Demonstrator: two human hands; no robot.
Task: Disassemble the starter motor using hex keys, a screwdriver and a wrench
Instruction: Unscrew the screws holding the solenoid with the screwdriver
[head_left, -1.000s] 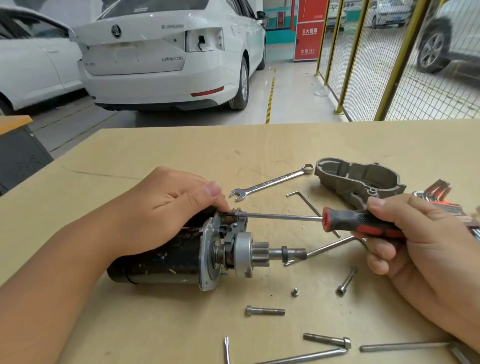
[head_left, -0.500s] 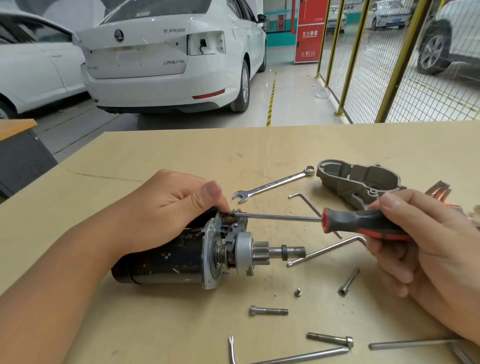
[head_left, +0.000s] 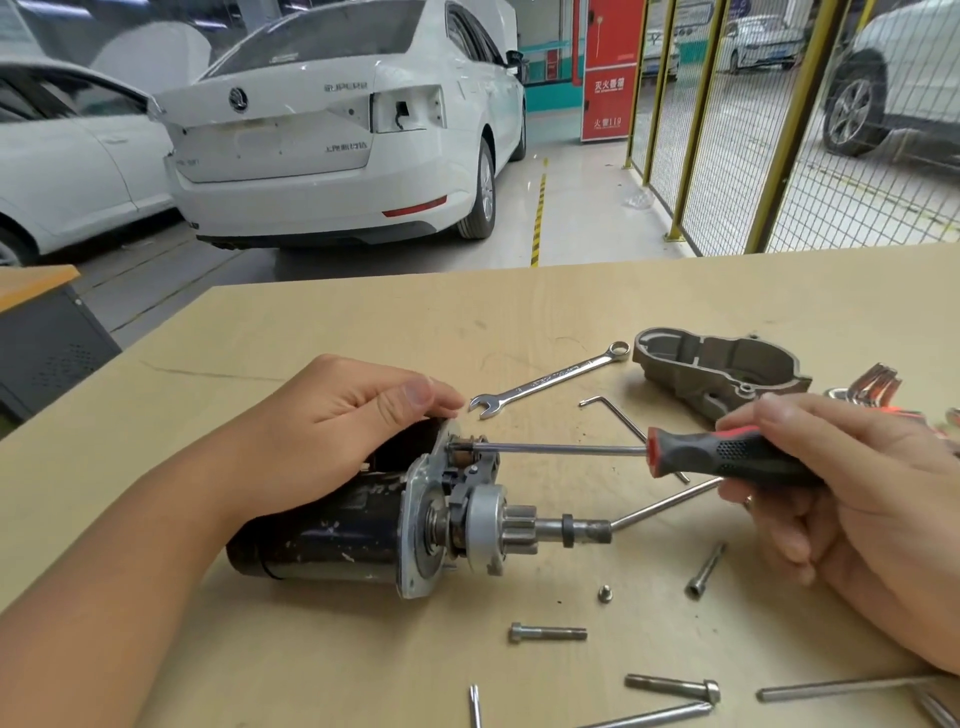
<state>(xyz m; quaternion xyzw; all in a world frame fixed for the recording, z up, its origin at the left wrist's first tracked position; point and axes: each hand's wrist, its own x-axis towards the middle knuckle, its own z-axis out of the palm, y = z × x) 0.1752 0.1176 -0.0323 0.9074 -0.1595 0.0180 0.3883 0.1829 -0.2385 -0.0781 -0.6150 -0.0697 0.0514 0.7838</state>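
Red-and-black screwdriver (head_left: 727, 457) working a screw on the starter motor (head_left: 363, 525)

Left hand (head_left: 332, 431) clasps the motor body mid-desk; right hand (head_left: 852, 499) grips the handle, tip seated at the flange's top. Loosening seems underway; next needs steady turning while the motor is kept from rolling.

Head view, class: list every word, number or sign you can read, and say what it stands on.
"SUPERB": boot lid of the white saloon car.
"灭火器箱" and "火警119": tall red fire cabinet.
Lower boot-lid badge: too blurred to read.
Silver combination wrench markings: too small to read.
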